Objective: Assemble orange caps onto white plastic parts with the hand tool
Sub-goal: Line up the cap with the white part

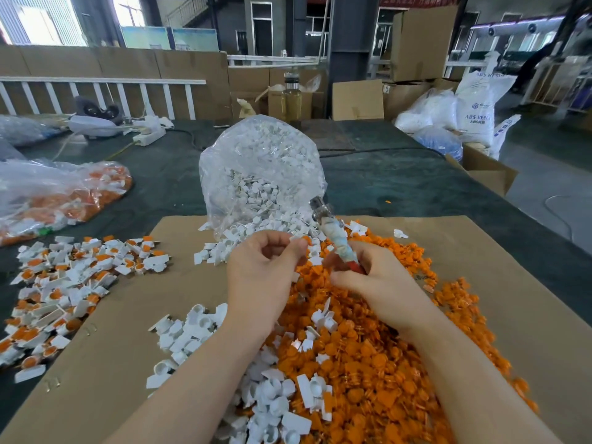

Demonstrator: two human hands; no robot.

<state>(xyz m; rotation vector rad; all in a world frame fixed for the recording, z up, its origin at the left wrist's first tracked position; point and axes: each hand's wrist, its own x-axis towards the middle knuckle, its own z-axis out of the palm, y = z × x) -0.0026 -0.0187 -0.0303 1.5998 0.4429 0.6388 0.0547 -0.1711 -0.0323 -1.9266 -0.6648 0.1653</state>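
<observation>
My left hand [260, 277] pinches a small white plastic part with an orange cap [304, 241] between thumb and fingertips. My right hand [374, 277] grips the hand tool [333, 232], a taped handle with a metal tip pointing up and away. Both hands hover over a big pile of loose orange caps [378, 357] on a cardboard sheet [499, 283]. Loose white parts [192, 334] lie near my left forearm. A clear bag of white parts [259, 174] stands just behind my hands.
A heap of assembled white-and-orange pieces [64, 283] lies at the left on the dark table [400, 184]. A bag of orange pieces [54, 200] sits at far left. A bottle [291, 97], cardboard boxes [357, 100] and white sacks [477, 104] stand behind.
</observation>
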